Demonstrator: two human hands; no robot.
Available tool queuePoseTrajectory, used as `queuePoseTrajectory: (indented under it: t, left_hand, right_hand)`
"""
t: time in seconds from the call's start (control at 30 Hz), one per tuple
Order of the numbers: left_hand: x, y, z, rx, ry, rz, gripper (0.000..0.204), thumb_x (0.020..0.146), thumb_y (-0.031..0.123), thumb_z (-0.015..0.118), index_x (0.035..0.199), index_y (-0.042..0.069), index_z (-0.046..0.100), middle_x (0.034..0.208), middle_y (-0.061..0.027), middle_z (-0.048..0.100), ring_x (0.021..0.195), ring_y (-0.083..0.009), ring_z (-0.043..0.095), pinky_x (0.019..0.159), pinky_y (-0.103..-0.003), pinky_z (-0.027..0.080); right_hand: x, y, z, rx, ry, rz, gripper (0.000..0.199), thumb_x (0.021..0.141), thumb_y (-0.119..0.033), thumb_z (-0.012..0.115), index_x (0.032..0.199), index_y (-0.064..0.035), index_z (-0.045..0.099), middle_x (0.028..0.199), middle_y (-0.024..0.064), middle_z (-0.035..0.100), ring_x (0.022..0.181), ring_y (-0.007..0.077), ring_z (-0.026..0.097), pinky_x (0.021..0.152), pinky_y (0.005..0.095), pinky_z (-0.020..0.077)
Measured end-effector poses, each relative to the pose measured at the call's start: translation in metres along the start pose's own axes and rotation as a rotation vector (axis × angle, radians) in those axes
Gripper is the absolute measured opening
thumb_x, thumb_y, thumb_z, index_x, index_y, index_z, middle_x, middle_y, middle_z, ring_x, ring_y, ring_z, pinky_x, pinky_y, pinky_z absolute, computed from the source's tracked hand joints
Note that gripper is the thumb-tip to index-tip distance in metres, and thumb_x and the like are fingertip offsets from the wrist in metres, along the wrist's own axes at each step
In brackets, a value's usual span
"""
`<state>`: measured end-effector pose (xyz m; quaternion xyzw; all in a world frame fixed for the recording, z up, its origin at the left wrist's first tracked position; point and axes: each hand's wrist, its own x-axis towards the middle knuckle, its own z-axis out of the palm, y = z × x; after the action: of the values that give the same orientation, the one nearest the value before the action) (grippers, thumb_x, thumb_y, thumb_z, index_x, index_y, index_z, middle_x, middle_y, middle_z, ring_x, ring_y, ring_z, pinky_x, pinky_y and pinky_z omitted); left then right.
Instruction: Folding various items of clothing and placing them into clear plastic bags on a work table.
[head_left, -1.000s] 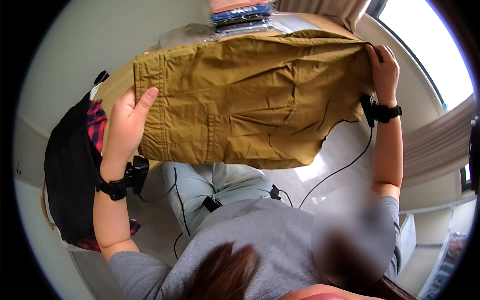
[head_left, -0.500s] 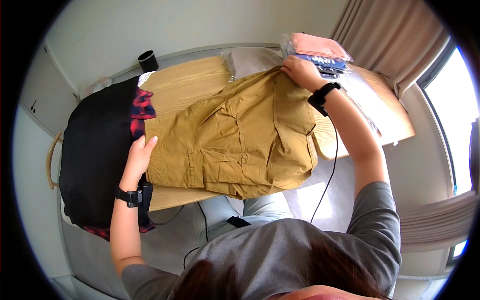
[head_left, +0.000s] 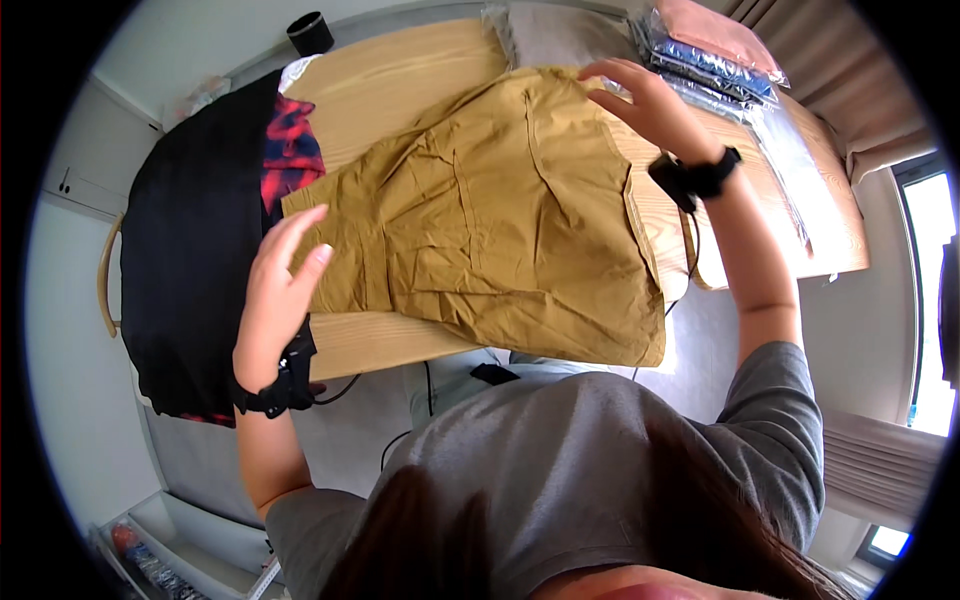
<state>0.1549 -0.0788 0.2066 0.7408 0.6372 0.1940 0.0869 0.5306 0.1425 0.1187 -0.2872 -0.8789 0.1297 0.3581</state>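
Head: garment apparently beneath fingers

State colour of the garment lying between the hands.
The garment is plain mustard brown, clearest in head view.

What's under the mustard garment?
The wooden table shows around the mustard garment's edges. Anything else directly beneath can't be seen; the fabric covers it.

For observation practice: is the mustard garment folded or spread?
Spread: the mustard garment lies broadly across the table, wrinkled. Hidden layers: cannot tell.
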Motion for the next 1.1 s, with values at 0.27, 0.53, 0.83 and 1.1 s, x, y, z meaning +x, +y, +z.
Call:
queuePoseTrajectory:
  t: [0.27, 0.53, 0.83, 1.1]
  left_hand:
    - [-0.038, 0.062, 0.085, -0.055, -0.393, 0.392, 0.075, 0.072, 0.022, 0.074, 0.138, 0.015, 0.04, 0.146, -0.0072, 0.034, 0.136, -0.029, 0.027, 0.109, -0.05, 0.024]
    - [-0.063, 0.054, 0.136, 0.24, -0.377, 0.374, 0.077, 0.07, 0.019, 0.074, 0.139, 0.017, 0.038, 0.146, -0.0051, 0.034, 0.135, -0.0248, 0.029, 0.108, -0.053, 0.022]
    - [-0.061, 0.047, 0.121, 0.063, -0.376, 0.407, 0.071, 0.071, 0.012, 0.07, 0.136, 0.011, 0.041, 0.145, -0.011, 0.034, 0.135, -0.0288, 0.029, 0.11, -0.047, 0.023]
    - [-0.048, 0.026, 0.101, -0.023, -0.178, 0.206, 0.051, 0.073, 0.018, 0.071, 0.118, 0.002, 0.053, 0.115, -0.0155, 0.057, 0.109, -0.0329, 0.053, 0.095, -0.038, 0.042]
  right_hand:
    - [-0.163, -0.086, -0.011, 0.171, -0.281, 0.266, 0.052, 0.068, 0.004, 0.06, 0.119, -0.0086, 0.058, 0.121, 0.0103, 0.057, 0.118, 0.0287, 0.05, 0.1, 0.0383, 0.0392]
    - [-0.234, -0.111, 0.035, -0.218, -0.275, 0.23, 0.071, 0.066, -0.002, 0.066, 0.132, -0.0193, 0.048, 0.142, 0.0094, 0.039, 0.132, 0.029, 0.035, 0.108, 0.0445, 0.0262]
    - [-0.244, -0.09, 0.06, -0.343, 0.009, 0.016, 0.034, 0.083, -0.011, 0.05, 0.114, -0.0187, 0.062, 0.132, 0.0066, 0.052, 0.127, 0.0258, 0.043, 0.107, 0.043, 0.025]
    - [-0.195, -0.085, 0.051, 0.522, 0.216, 0.634, 0.017, 0.089, -0.01, 0.058, 0.097, 0.0052, 0.062, 0.083, 0.005, 0.067, 0.077, 0.0148, 0.061, 0.074, 0.0283, 0.0479]
